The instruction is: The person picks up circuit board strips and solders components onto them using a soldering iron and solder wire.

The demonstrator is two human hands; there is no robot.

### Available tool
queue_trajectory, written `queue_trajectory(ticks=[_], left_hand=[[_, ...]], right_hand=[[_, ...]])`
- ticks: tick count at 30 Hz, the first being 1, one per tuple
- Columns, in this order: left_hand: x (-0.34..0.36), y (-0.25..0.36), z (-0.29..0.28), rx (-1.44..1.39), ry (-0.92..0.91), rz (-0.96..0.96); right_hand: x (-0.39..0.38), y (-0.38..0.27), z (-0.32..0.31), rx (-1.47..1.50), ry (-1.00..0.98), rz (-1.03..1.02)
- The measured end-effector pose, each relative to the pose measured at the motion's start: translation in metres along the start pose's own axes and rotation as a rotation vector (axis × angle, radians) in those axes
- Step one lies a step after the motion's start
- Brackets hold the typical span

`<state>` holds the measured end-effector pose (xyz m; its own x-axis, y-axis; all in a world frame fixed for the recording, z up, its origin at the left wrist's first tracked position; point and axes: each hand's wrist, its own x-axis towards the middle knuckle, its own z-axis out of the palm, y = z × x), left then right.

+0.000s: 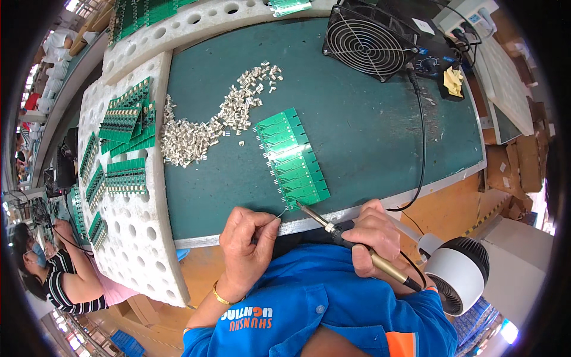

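Observation:
My left hand (247,247) pinches a thin solder wire (281,214) at the bench's front edge, its end at the lower end of a green circuit board (297,154). My right hand (372,241) grips a soldering iron (389,268), whose tip rests at or just over that same end of the board. The board lies on the teal mat (375,149), with small white connectors along its left edge. A heap of loose white connectors (190,143) lies to the board's left.
Perforated foam boards (143,238) at left hold stacked circuit boards (122,128). At back right stand a black fan (366,44), a control unit (431,62) and a yellow sponge (452,83). A white fan (452,279) is right of my arm. A co-worker (59,279) sits at left.

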<state>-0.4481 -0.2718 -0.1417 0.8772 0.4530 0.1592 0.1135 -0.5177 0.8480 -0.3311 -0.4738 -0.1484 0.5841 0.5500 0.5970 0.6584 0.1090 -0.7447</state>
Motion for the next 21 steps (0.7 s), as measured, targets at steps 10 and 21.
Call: queue_trajectory(ticks=[10, 21], left_hand=[[0.0016, 0.0026, 0.0024, 0.018, -0.002, -0.018], [0.0017, 0.0011, 0.0034, 0.012, 0.008, -0.016]], right_hand=[[0.004, -0.0005, -0.001, 0.044, -0.035, 0.061], [0.0069, 0.001, 0.0008, 0.055, -0.059, 0.083]])
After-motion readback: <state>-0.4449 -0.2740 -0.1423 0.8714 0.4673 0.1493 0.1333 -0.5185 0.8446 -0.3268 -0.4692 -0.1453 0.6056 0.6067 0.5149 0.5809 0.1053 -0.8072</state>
